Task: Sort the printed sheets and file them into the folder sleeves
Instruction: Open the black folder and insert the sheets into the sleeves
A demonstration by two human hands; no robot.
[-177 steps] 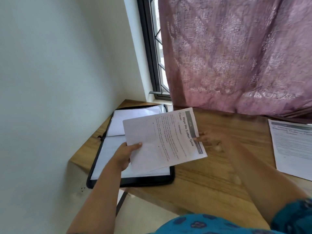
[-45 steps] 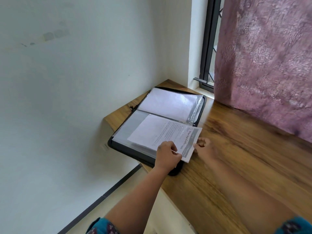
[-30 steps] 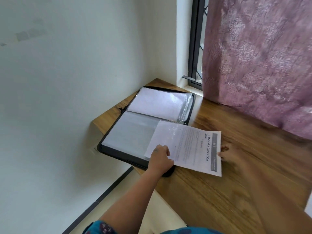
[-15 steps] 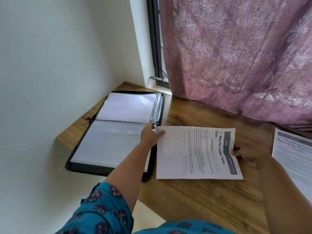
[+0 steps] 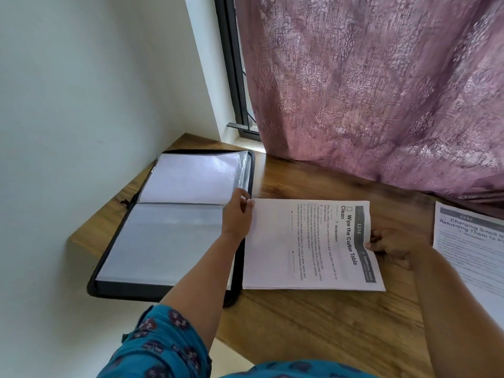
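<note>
A black zip folder (image 5: 163,291) lies open at the table's left end, its clear sleeves (image 5: 174,241) facing up. Just right of it, flat on the wood, lies a printed sheet (image 5: 305,244) headed "Wipe the Coffee Table Clean". My left hand (image 5: 237,214) pinches that sheet's far left corner beside the folder's edge. My right hand (image 5: 392,248) holds the sheet's right edge, thumb on top. A second printed sheet (image 5: 474,249) lies at the right, partly cut off by the frame.
The wooden table (image 5: 327,323) ends at the white wall (image 5: 81,105) on the left. A purple curtain (image 5: 381,91) hangs down to the table's back edge, next to a dark window frame (image 5: 234,77).
The sheet came out of the folder sleeve to the right and now lies flat on the table. My left hand shifted from the folder's edge to the sheet's corner. The camera swung right.
</note>
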